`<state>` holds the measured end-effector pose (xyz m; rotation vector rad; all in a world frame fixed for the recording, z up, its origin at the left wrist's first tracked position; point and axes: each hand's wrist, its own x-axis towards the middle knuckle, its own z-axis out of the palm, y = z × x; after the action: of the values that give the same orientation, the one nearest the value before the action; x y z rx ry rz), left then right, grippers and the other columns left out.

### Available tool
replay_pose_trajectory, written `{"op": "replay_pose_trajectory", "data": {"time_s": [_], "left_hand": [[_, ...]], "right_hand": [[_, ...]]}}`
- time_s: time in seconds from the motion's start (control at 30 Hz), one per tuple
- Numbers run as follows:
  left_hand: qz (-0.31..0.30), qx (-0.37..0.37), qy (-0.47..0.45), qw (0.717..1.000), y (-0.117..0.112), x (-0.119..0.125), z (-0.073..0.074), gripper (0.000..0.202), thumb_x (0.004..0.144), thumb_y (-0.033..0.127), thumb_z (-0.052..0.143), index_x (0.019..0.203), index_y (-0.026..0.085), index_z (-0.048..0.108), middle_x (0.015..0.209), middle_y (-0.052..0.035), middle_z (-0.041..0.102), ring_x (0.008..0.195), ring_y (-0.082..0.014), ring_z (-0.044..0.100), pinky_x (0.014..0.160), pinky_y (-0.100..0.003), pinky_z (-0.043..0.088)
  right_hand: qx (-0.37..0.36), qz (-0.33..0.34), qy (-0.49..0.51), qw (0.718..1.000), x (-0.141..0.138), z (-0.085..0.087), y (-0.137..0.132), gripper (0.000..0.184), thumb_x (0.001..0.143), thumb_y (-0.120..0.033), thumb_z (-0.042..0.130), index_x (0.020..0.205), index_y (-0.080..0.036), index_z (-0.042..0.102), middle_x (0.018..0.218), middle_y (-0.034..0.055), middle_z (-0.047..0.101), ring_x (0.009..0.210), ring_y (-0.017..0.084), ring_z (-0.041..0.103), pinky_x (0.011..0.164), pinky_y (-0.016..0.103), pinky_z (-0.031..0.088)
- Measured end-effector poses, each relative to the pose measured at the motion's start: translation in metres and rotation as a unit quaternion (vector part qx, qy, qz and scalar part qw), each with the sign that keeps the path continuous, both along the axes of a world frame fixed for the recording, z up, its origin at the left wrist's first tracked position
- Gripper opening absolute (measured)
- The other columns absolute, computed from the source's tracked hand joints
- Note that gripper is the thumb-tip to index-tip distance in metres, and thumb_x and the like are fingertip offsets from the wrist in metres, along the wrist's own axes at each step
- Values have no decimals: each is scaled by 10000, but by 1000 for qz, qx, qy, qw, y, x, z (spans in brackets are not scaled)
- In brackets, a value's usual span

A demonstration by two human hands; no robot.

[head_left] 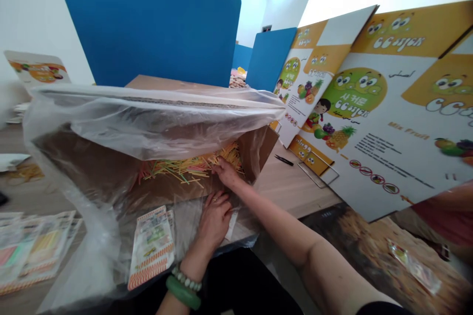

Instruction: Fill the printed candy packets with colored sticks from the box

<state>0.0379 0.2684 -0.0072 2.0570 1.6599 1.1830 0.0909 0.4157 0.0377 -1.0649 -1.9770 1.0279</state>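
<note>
A cardboard box (pixel 258 155) lined with a clear plastic bag (pixel 148 133) lies with its opening towards me. Inside is a loose heap of thin coloured sticks (pixel 188 167), mostly yellow with some green and pink. My right hand (pixel 226 173) reaches into the opening, its fingers closed at the sticks. At the table's front edge rests my left hand (pixel 216 219), fingers bent and together. A white piece (pixel 231 226) shows beside and under it; what the fingers grip is hidden. Left of that hand lies a printed pouch (pixel 152 246) with orange stripes.
Several filled printed packets (pixel 40 248) lie at the left. Black snips (pixel 284 160) and a wire stand (pixel 318 170) are right of the box. Large printed cartons (pixel 373 123) stand on the right, a blue partition (pixel 158 24) behind. A packet (pixel 416 266) lies at lower right, near a person's sleeve (pixel 449 216).
</note>
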Motion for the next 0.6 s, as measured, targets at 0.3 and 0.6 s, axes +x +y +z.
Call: {"op": "replay_pose_trajectory", "data": {"time_s": [0.3,0.6], "left_hand": [[198,79,-244,946,-2,-32,56,294,918,406,538,1051,204,706,1440,-104,554,1361,-260,481,1156,-418,361],[233,-38,-154,960,17,-41,54,383,848,415,472,1001,166,720,1012,-122,743,970,-297,678,905,-434,513]], "right_hand": [[71,130,67,987,9,10,-31,111,923,-281,466,900,-211,549,890,22,620,839,162,563,791,275,480],[100,123,-101,982,-2,-6,-49,213,906,-236,525,1095,-187,607,999,85,680,932,207,605,860,308,498]]}}
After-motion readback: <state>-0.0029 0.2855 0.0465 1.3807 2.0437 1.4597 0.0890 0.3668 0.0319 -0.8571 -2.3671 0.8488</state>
